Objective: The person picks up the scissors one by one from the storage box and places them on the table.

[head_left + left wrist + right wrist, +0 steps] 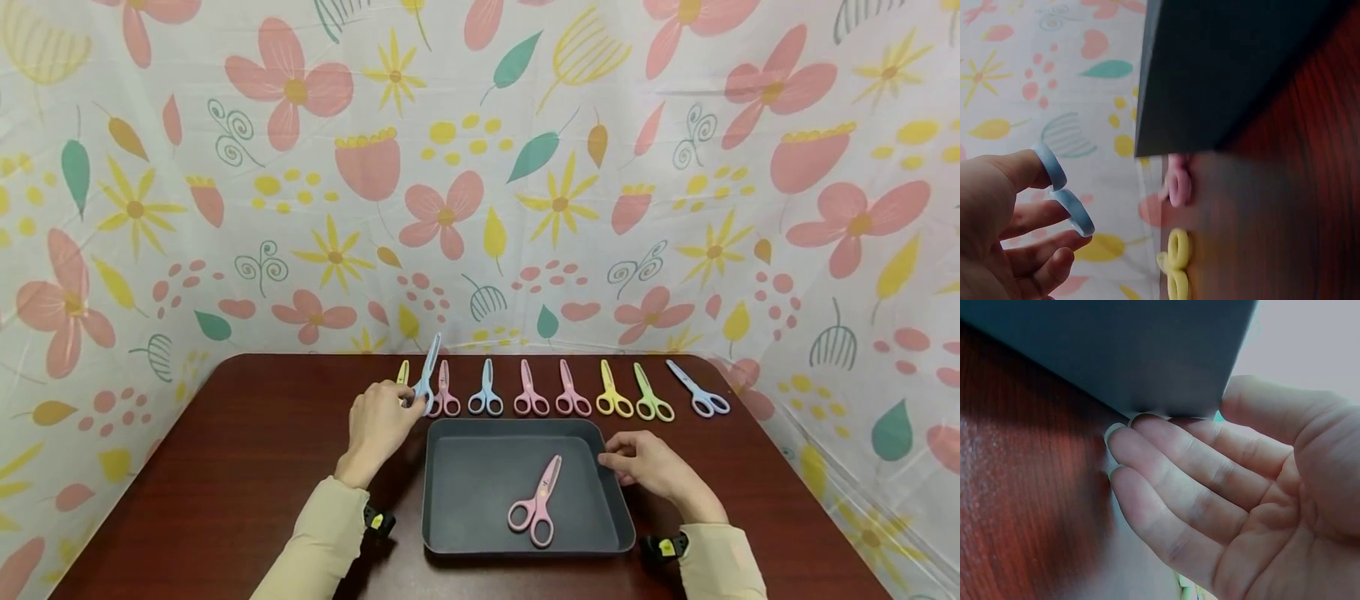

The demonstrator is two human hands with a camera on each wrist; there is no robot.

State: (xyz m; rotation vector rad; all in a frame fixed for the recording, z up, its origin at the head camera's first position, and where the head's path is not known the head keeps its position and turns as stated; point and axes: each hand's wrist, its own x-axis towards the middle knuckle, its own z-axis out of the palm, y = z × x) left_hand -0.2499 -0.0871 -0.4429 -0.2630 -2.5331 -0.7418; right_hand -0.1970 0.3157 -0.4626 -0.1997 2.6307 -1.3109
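My left hand point(381, 421) holds light-blue scissors point(430, 371) above the table, blades pointing up and away. In the left wrist view the thumb and a finger pass through the blue handle loops point(1075, 214). A dark grey rectangular tray point(468, 492) stands at the table's middle. Pink scissors point(542, 502) lie in it, right of centre, blades toward the back. My right hand point(648, 467) grips the tray's right side. The right wrist view puts its thumb at the rim and its fingers point(1166, 450) against the outer wall.
Behind the tray runs a row of scissors: yellow point(403, 372), partly hidden by my left hand, pink point(444, 387), blue point(487, 387), two more pink, yellow point(609, 387), green point(648, 392) and blue point(693, 389). A flowered curtain point(480, 208) hangs behind the brown table point(225, 483).
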